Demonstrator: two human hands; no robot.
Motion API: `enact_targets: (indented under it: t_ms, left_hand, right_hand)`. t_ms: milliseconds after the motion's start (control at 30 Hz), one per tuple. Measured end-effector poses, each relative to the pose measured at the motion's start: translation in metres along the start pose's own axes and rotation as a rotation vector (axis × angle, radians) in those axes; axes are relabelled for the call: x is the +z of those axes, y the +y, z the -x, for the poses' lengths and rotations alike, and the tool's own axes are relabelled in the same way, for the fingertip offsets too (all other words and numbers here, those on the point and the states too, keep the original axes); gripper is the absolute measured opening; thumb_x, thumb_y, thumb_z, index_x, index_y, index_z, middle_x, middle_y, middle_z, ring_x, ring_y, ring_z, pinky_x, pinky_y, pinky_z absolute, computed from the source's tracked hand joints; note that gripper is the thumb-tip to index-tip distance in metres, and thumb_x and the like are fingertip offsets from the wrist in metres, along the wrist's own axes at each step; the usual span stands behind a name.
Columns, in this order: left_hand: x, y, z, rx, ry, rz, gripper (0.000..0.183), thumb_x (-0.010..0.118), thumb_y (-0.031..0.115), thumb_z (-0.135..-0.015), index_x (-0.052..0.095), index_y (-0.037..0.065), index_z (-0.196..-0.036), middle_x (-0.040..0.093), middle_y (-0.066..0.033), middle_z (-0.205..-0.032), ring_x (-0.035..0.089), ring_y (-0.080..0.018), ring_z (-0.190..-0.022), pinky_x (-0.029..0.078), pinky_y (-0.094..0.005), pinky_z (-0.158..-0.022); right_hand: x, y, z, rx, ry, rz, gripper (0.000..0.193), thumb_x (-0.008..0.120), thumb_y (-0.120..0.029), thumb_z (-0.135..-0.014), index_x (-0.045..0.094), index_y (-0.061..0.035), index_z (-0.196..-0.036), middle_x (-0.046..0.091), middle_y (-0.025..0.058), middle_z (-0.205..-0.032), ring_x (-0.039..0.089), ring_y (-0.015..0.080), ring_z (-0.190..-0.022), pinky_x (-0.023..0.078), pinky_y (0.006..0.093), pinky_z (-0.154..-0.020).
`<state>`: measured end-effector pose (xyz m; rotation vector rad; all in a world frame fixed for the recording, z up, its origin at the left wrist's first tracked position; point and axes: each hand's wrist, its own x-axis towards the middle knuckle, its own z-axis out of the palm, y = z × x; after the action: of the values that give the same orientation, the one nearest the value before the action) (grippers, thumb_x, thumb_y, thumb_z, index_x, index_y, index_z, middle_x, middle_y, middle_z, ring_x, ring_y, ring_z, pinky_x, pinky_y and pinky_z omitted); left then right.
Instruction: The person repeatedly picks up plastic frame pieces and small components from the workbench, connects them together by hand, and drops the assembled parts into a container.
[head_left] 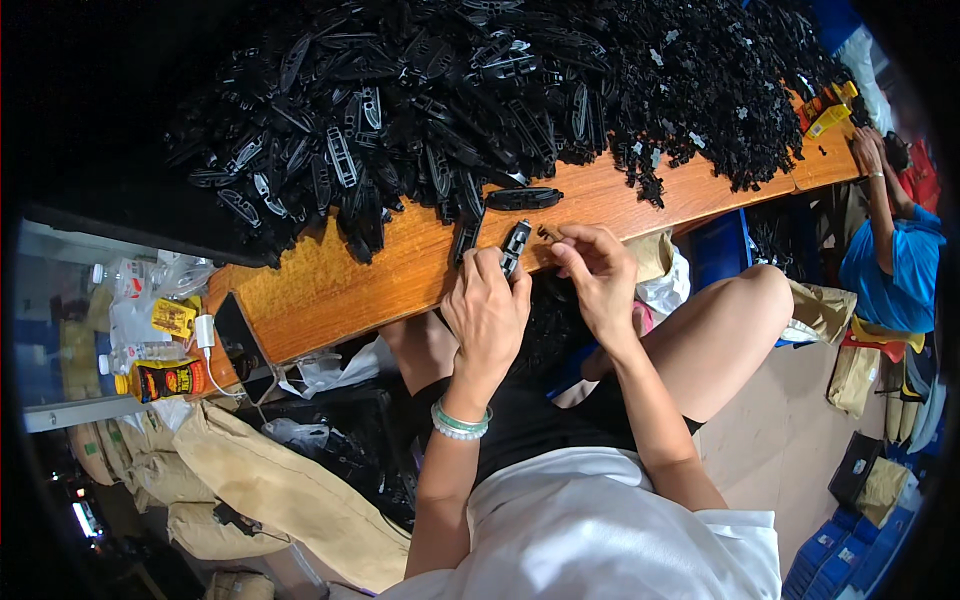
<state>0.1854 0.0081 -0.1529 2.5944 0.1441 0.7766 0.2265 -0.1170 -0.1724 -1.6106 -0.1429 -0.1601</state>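
Observation:
My left hand (487, 312) grips a small black plastic part (514, 246) at the front edge of the wooden table (330, 285). A green and white bracelet circles that wrist. My right hand (598, 272) pinches a tiny brown piece (549, 233) between thumb and fingertips, held right beside the black part. Both hands hover over the table edge, just in front of a huge heap of black plastic parts (450, 90) that covers most of the tabletop. One long oval black part (523, 198) lies loose just beyond my hands.
A dark phone (238, 335) on a white charger cable lies at the table's left end. A yellow bottle (165, 379) and clear bags sit on a shelf to the left. Brown sacks (280, 490) lie below. Another person in blue (890, 270) sits at right near blue crates (840, 565).

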Motion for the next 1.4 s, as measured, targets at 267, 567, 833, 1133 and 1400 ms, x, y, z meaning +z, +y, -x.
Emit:
enact_targets:
  t_ms: [267,567,833,1133,1400]
  left_hand:
    - [-0.005,0.000,0.014,-0.467,-0.225,1.179,0.013,0.061,0.001,-0.082,0.051,0.001,-0.091,0.053,-0.0032,-0.065,0.055,-0.0095,-0.055,0.042,-0.0210,-0.045]
    - [-0.016,-0.009,0.009,-0.506,-0.421,1.393,0.032,0.063,-0.007,-0.079,0.049,-0.010,-0.108,0.063,-0.0150,-0.079,0.066,-0.0195,-0.065,0.056,-0.0254,-0.056]
    - [-0.024,-0.008,0.002,-0.520,-0.484,1.355,0.023,0.065,-0.006,-0.079,0.056,-0.010,-0.100,0.064,-0.0156,-0.079,0.067,-0.0212,-0.065,0.057,-0.0254,-0.057]
    - [-0.022,-0.002,0.009,-0.421,-0.360,1.264,0.019,0.062,-0.003,-0.082,0.058,-0.006,-0.100,0.063,-0.0102,-0.089,0.063,-0.0128,-0.069,0.053,-0.0216,-0.056]
    - [-0.014,0.004,0.004,-0.535,-0.358,1.377,0.009,0.059,0.004,-0.086,0.057,-0.005,-0.089,0.063,-0.0112,-0.077,0.060,-0.0107,-0.056,0.049,-0.0210,-0.049]
  right_hand:
    - [-0.001,-0.025,0.008,-0.016,-0.144,-0.139,0.018,0.061,0.005,-0.081,0.066,0.0029,-0.098,0.058,0.0078,-0.094,0.060,0.0133,-0.086,0.049,0.0220,-0.073]
    - [-0.017,-0.043,0.010,-0.227,-0.268,0.145,0.022,0.063,0.009,-0.074,0.068,0.0018,-0.094,0.060,0.0098,-0.088,0.059,0.0193,-0.083,0.047,0.0269,-0.071]
    - [-0.021,-0.041,0.012,-0.462,-0.254,0.238,0.024,0.065,0.009,-0.071,0.069,-0.0012,-0.092,0.061,0.0087,-0.088,0.060,0.0206,-0.081,0.046,0.0295,-0.072]
    - [-0.024,-0.045,0.009,-0.145,-0.323,0.146,0.020,0.067,-0.003,-0.076,0.066,0.0031,-0.094,0.063,0.0116,-0.093,0.060,0.0237,-0.085,0.045,0.0319,-0.076]
    - [-0.043,-0.038,0.007,0.013,-0.405,0.123,0.018,0.068,-0.005,-0.077,0.066,0.0022,-0.094,0.065,0.0128,-0.084,0.061,0.0246,-0.085,0.046,0.0319,-0.076]
